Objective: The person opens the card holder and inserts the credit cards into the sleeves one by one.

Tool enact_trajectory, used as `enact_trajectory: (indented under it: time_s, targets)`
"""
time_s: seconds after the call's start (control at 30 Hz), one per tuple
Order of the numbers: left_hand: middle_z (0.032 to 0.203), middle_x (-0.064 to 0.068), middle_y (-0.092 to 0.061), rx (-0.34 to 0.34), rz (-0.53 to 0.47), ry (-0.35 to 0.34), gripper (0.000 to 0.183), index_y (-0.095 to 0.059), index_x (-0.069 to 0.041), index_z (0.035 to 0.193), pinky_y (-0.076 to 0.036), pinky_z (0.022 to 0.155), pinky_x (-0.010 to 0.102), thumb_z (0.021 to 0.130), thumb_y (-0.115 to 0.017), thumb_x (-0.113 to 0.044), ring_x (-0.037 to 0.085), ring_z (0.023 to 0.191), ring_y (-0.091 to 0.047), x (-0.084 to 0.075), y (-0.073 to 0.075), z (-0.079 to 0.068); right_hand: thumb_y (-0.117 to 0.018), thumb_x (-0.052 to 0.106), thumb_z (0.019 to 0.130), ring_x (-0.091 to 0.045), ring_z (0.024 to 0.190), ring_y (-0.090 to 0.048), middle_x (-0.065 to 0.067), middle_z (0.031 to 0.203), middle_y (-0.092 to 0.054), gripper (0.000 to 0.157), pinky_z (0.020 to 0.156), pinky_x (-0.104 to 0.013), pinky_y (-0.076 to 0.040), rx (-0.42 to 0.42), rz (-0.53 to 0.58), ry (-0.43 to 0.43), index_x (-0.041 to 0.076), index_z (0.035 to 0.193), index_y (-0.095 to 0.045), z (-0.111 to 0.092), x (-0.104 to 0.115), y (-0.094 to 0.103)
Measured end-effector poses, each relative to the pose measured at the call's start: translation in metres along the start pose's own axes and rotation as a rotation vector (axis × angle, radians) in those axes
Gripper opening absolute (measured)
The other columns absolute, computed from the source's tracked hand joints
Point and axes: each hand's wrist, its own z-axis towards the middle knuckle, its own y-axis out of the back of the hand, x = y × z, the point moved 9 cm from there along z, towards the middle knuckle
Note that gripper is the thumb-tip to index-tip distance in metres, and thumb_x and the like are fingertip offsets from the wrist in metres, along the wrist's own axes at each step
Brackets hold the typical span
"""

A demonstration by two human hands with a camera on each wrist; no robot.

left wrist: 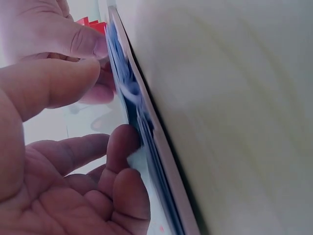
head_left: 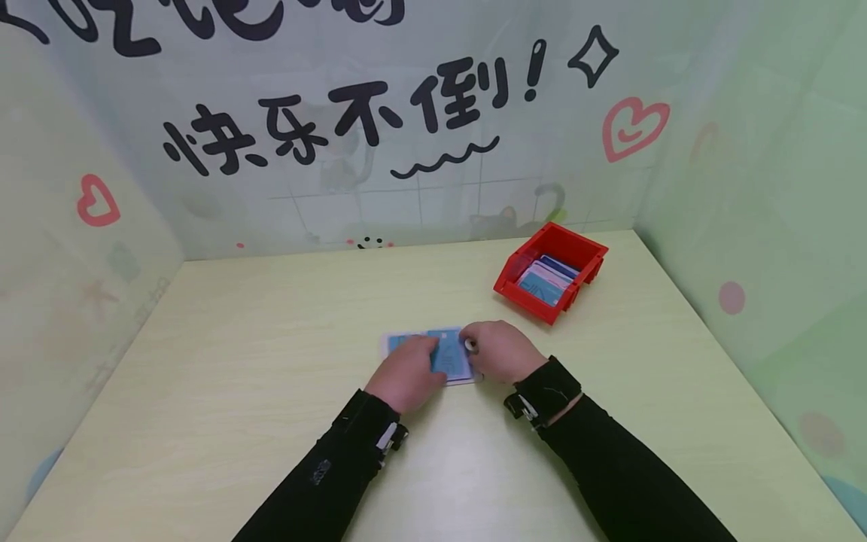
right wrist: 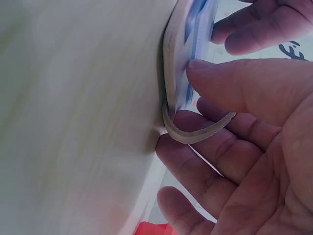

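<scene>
A small card holder [head_left: 450,357] with a pale pink cover and blue cards lies spread on the table. My left hand [head_left: 406,373] is over its left half; in the left wrist view its fingertips [left wrist: 122,147] touch the cards, the thumb standing apart. At the right edge, my right hand [head_left: 501,350] grips the holder, with the thumb [right wrist: 210,78] at the pages and the fingers curled by the cover. A pale strap [right wrist: 195,134] bends out from the cover between those fingers. Part of the holder is hidden beneath the left hand.
A red bin [head_left: 521,301] stands at the back right of the light wooden table [head_left: 271,324], with blue and pink card-like things [head_left: 545,284] in it. Printed walls [head_left: 339,203] enclose the back and both sides.
</scene>
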Motion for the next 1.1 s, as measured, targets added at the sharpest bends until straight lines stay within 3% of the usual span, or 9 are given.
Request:
enact_trajectory:
  time_s: [0.6,0.93,1.1]
  targets:
    - [0.152,0.018,-0.058,-0.015,0.118,-0.006,0.068,-0.052,-0.003,0.153,-0.049,0.115,0.049,0.095,-0.078,-0.029,0.035,0.137,-0.058,-0.012,-0.003,0.004,-0.073,0.013,0.098,-0.027,0.115,-0.067,-0.009,0.130,-0.072,0.043,0.107,-0.043,-0.057,-0.014,0.061,0.018,0.007,0.140,-0.066,-0.003,0.003,0.004]
    - [0.151,0.019,-0.057,-0.018,0.056,-0.014,0.071,-0.050,-0.002,0.154,-0.050,0.113,0.049,0.095,-0.078,-0.030,0.034,0.131,-0.059,-0.010,-0.005,0.004,-0.073,0.014,0.098,-0.026,0.113,-0.066,-0.009,0.130,-0.071,0.045,0.105,-0.042,-0.057,-0.023,0.075,0.034,0.006,0.142,-0.064,-0.004,0.003,0.004]
    - [0.152,0.019,-0.056,-0.012,0.021,-0.012,0.078,-0.048,-0.003,0.156,-0.052,0.111,0.049,0.093,-0.079,-0.038,0.034,0.131,-0.058,-0.008,-0.005,0.004,-0.072,0.015,0.099,-0.026,0.114,-0.065,-0.008,0.131,-0.071,0.047,0.103,-0.044,-0.058,-0.006,0.128,0.020,0.007,0.144,-0.062,-0.003,0.001,0.004]
